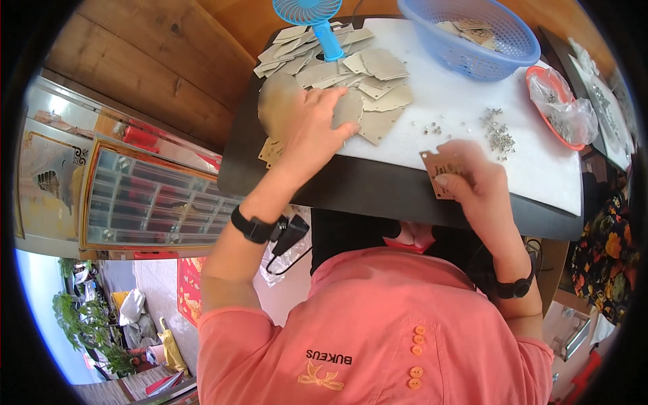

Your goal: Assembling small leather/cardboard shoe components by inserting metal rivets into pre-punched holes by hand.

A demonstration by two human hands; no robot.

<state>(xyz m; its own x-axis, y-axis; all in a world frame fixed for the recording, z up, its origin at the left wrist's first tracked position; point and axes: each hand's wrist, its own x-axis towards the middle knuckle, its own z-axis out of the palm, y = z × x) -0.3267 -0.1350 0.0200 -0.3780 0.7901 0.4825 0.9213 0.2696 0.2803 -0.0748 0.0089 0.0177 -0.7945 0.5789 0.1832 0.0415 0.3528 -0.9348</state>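
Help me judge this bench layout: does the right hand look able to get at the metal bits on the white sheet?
Probably yes: the metal bits lie uncovered near the right hand with nothing between, though the plate it holds may hamper pickup.

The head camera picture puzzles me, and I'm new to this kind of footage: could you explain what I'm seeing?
There is no machine here, just a person's two bare hands. A wide fisheye camera on their head looks down, so straight edges bend near the rim.

A dark table is partly covered by a white sheet. On it are a heap of flat beige pieces, a blue fan, a blue basket and scattered small metallic bits.

The right hand holds a flat brown piece between thumb and fingers. The left hand is over the heap; whether it grips anything is unclear.
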